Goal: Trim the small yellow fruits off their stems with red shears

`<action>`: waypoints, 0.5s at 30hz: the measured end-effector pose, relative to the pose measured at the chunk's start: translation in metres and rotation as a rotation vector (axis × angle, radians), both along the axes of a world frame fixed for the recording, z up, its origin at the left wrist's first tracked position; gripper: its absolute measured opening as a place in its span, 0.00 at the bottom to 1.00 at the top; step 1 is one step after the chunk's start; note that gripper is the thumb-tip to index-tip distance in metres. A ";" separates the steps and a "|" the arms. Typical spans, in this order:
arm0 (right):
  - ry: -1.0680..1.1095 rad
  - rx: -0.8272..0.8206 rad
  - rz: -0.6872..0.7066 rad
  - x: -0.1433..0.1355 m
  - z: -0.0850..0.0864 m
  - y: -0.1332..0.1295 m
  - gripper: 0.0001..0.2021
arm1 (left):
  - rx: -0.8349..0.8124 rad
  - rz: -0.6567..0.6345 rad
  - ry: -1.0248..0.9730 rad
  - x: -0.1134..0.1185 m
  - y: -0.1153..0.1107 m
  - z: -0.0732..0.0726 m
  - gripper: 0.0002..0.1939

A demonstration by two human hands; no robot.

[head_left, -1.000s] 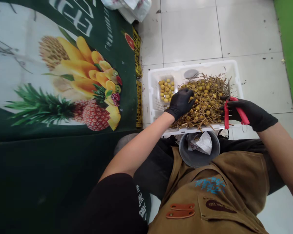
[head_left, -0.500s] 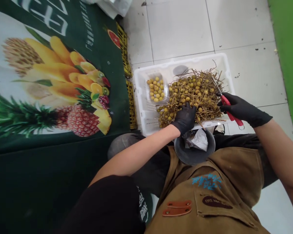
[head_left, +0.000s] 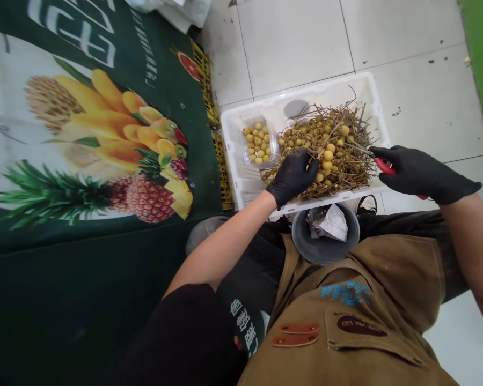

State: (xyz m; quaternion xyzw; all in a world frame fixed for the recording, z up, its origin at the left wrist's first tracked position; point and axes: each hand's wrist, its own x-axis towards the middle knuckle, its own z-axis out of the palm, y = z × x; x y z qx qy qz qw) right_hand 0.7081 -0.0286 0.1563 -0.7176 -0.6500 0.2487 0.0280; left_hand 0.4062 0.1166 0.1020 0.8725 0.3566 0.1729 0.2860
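Round yellow-brown fruits lie heaped among dry, tangled twigs; red-handled snips point leftward at the right edge.

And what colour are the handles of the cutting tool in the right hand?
Red handles, partly covered by the right hand; clearest in the head view.

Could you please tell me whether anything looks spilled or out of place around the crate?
Only the floor looks slightly untidy: small dark scraps lie scattered on the otherwise pale tiles outside the white crate. Inside it, the clear tub of longans sits upright, with no sign of tipping.
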 end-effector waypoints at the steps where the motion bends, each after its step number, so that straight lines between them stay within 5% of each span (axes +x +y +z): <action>1: 0.011 0.010 -0.006 0.003 0.002 -0.001 0.39 | -0.001 0.012 -0.033 0.000 0.001 0.001 0.08; 8: 0.265 0.095 -0.137 0.005 0.020 -0.008 0.25 | -0.014 0.189 -0.257 0.007 0.005 0.009 0.13; 15: 0.984 -0.295 -0.412 -0.050 0.045 -0.008 0.17 | -0.051 0.269 -0.284 0.023 -0.002 -0.002 0.12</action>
